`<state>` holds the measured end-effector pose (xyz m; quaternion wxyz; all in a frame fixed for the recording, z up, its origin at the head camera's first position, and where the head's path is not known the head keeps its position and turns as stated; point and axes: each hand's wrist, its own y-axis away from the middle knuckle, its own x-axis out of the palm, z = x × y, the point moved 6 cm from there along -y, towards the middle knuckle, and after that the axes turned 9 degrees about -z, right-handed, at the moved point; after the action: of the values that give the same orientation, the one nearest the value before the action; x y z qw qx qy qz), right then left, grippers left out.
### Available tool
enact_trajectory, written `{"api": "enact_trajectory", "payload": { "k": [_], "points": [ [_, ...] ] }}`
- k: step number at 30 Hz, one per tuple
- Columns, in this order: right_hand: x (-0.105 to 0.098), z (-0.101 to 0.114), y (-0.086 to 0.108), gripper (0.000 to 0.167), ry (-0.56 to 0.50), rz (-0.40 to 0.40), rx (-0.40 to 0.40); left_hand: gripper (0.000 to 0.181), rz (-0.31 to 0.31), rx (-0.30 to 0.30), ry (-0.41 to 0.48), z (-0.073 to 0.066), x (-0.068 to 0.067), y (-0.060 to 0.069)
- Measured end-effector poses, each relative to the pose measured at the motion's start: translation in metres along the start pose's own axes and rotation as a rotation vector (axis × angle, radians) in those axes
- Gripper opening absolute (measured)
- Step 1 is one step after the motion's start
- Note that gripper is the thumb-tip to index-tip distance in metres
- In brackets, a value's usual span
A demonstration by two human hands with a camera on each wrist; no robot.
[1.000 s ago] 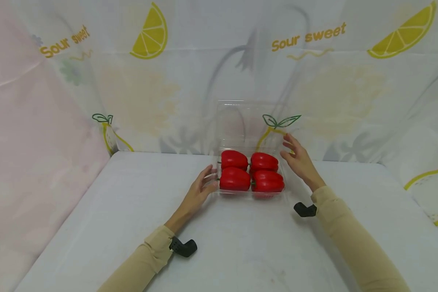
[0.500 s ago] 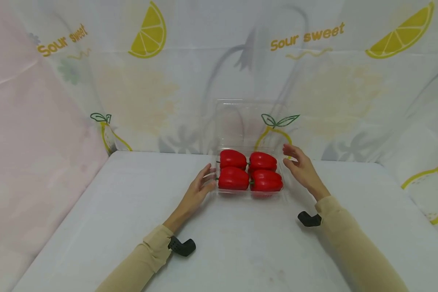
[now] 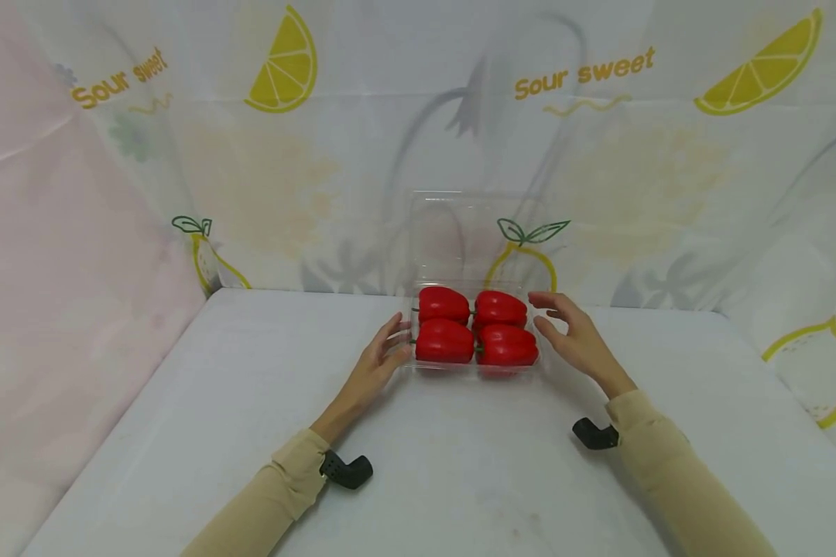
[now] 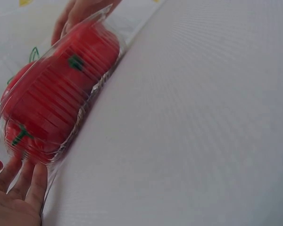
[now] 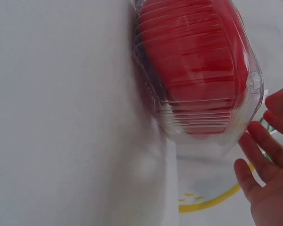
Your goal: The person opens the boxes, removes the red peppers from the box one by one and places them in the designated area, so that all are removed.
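Several red bell peppers (image 3: 445, 340) lie in two rows inside a clear plastic clamshell box (image 3: 481, 369), whose lid (image 3: 453, 232) stands raised at the back. My left hand (image 3: 375, 370) is at the left side of the box; in the left wrist view its extended fingertips (image 4: 37, 181) touch the ribbed wall. At the right side is my right hand (image 3: 577, 340), fingers loosely bent, holding nothing. In the right wrist view its fingers (image 5: 259, 157) are close to the box's rim; whether they touch it, I cannot tell.
The box stands on a white table (image 3: 460, 464) near its back edge. Behind rises a printed cloth (image 3: 390, 155) with lemon drawings, and a pinkish cloth (image 3: 77, 309) hangs on the left. A black wrist device (image 3: 347, 469) sits on each sleeve.
My right hand has come down from beside the raised lid to the right rim of the box. The left hand, the box and the peppers have stayed in place.
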<state>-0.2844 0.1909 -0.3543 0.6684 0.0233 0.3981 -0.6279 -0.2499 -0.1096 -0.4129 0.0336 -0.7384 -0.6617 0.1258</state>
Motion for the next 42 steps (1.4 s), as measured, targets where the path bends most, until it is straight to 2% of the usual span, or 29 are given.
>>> {"api": "enact_trajectory", "payload": {
  "k": [7,13,23,32,37,42],
  "points": [
    [0.004,0.005,0.004,0.036,0.081,0.055,-0.043,0.064,-0.003,-0.005,0.008,0.0,0.0,0.0],
    [0.006,0.013,0.008,0.033,0.062,0.098,-0.069,0.065,-0.001,-0.012,-0.006,0.002,0.001,0.0],
    [0.018,0.03,0.016,0.051,0.066,0.257,-0.097,0.064,-0.006,-0.011,-0.004,-0.002,0.0,0.002],
    [0.027,0.027,0.019,0.055,0.077,0.29,-0.058,0.064,-0.004,0.017,0.005,-0.001,-0.003,0.0],
    [0.026,0.02,0.025,0.055,0.078,0.284,-0.012,0.064,0.018,0.015,0.0,0.001,0.001,0.0],
    [0.027,0.02,0.025,0.053,0.059,0.244,-0.057,0.064,-0.001,0.019,-0.022,0.002,-0.001,0.0]
  ]
}}
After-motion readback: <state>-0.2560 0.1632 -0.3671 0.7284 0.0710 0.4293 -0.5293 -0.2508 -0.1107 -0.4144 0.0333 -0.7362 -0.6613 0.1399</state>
